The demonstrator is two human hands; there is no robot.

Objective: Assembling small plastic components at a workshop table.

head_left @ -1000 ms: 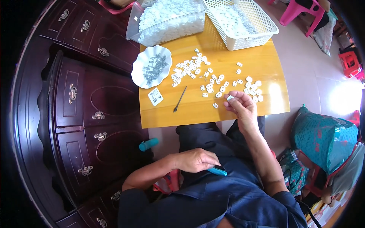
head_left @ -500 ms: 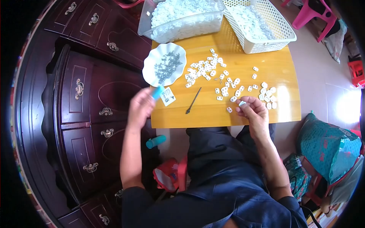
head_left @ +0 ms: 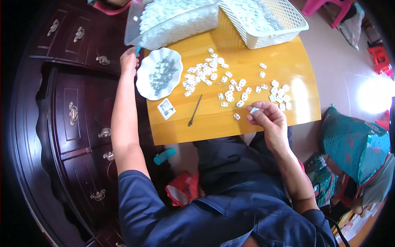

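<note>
1. Right hand (head_left: 275, 123): fingers pinching a white plastic piece (head_left: 254, 110) above the near tabletop (head_left: 173, 132).
2. Left hand (head_left: 129, 61): fingers curled around a mostly hidden turquoise object (head_left: 138, 50), near the clear bin (head_left: 177, 36).
3. A scalloped dish (head_left: 177, 61) of metal parts (head_left: 162, 77) stands between it and the scattered two-holed pieces (head_left: 213, 76).
4. A perforated basket (head_left: 277, 40) stands beside the bin.

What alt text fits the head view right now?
A person's right hand pinches a small white piece over a yellow table scattered with white pieces; the left hand holds a blue object beside a scalloped white dish of small grey parts.
</note>
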